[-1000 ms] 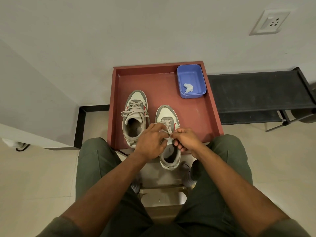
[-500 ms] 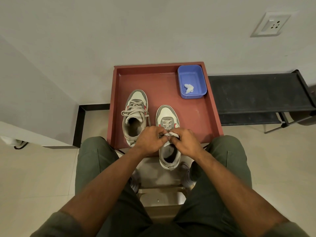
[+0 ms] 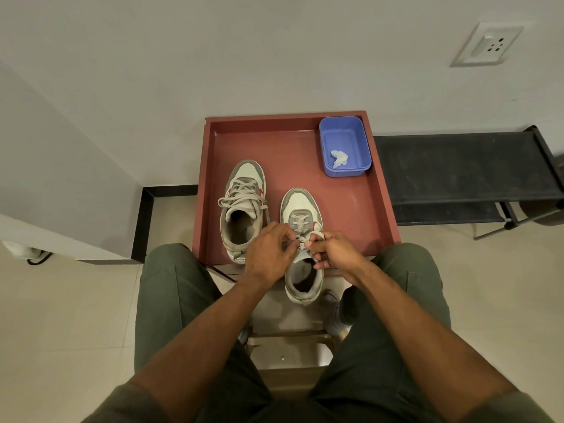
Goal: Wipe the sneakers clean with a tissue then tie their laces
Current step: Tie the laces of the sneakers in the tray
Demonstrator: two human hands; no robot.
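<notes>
Two grey-and-white sneakers stand toes away from me on a red tray (image 3: 378,209). The left sneaker (image 3: 244,209) has its laces in a loose bow. The right sneaker (image 3: 302,248) sticks out over the tray's near edge. My left hand (image 3: 268,254) and my right hand (image 3: 332,250) meet over its tongue, each pinching part of the right sneaker's laces (image 3: 302,239); a lace loop shows above my right fingers. A crumpled white tissue (image 3: 338,158) lies in a blue tub (image 3: 345,129) at the tray's far right corner.
A black bench (image 3: 464,166) adjoins the tray on the right. A white wall runs behind, with a socket (image 3: 488,44) at the upper right. My knees in green trousers flank the tray's near edge. A low stool (image 3: 290,349) shows between my legs.
My hands have shifted slightly on the right sneaker's laces: the right hand now holds up a loop, and the left hand has moved a little left and down.
</notes>
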